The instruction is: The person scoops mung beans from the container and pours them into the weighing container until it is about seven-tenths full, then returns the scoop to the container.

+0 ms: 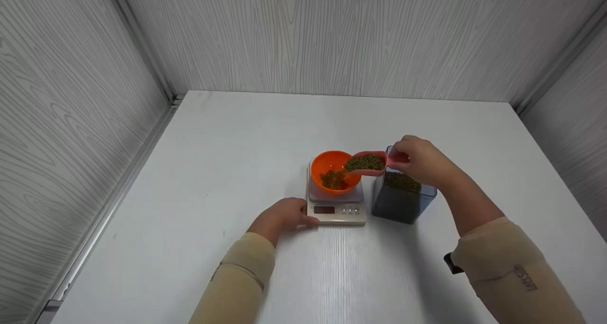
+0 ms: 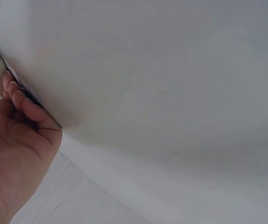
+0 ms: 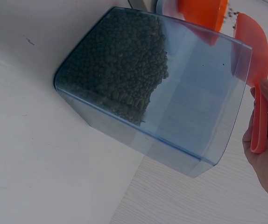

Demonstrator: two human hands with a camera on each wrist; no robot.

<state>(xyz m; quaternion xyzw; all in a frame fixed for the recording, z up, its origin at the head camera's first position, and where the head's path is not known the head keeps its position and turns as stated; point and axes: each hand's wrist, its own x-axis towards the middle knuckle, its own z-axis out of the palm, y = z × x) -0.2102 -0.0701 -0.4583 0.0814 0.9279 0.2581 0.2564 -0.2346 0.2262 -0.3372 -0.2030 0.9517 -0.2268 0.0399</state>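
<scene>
Pink scoop (image 3: 256,51) is pointing its long axis leftward from the right hand (image 1: 419,160), which is pinching the handle (image 3: 259,121) right of centre in the head view; its tip is reaching over the right rim of the orange bowl (image 1: 326,160), beans (image 3: 230,15) dropping between. Below centre, the left hand (image 1: 286,214) is gripping the scale (image 1: 341,220) under that bowl

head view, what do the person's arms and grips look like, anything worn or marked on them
The left sleeve is pale beige, crossed by a thin dark curved line. The right sleeve is also beige, with a thin line, dark lettering-like marks and a small black piece at its edge. The left grip and right grip are bare hands without gloves.
</scene>
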